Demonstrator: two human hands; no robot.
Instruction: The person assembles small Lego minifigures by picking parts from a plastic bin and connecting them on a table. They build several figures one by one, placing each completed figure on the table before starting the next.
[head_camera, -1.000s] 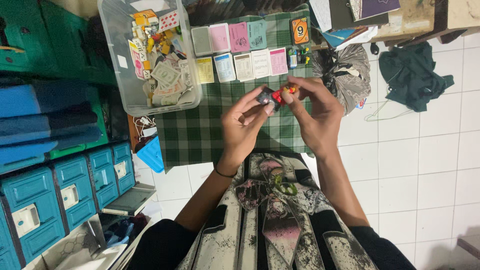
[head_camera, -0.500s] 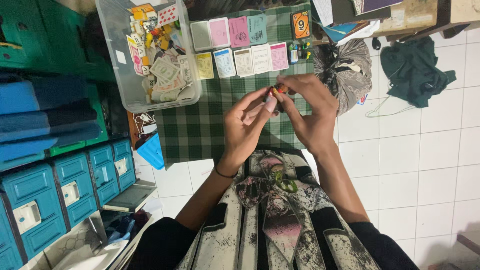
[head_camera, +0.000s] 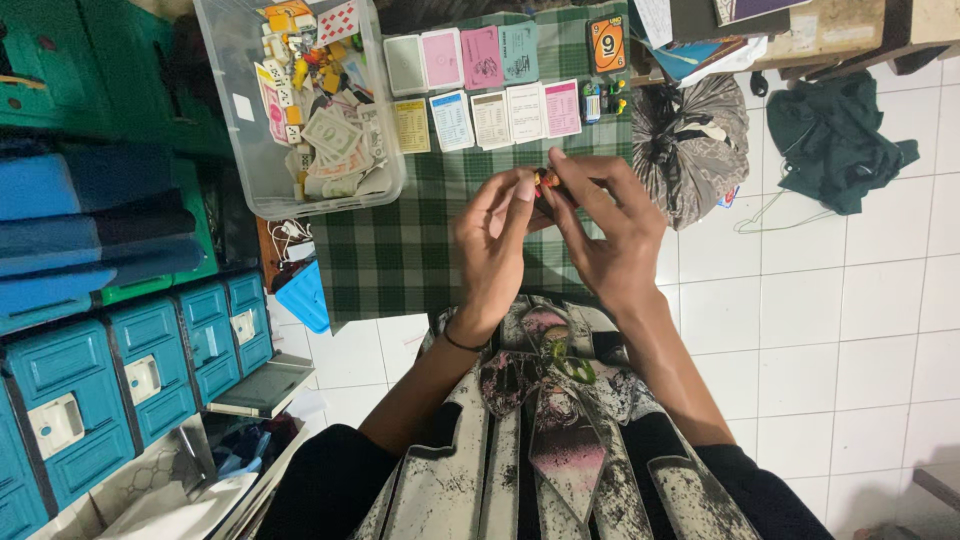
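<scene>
Both hands pinch small red piece between fingertips.

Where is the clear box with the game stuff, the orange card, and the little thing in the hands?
clear plastic box (head_camera: 232, 150): head view, on its bare left wall.
orange card (head_camera: 607, 44): head view, on its middle.
small red and orange piece (head_camera: 546, 181): head view, on the bit showing between the fingertips.

We see a green checked cloth, pink and white cards, blue drawers, white floor tiles, and a small red and orange piece.
</scene>
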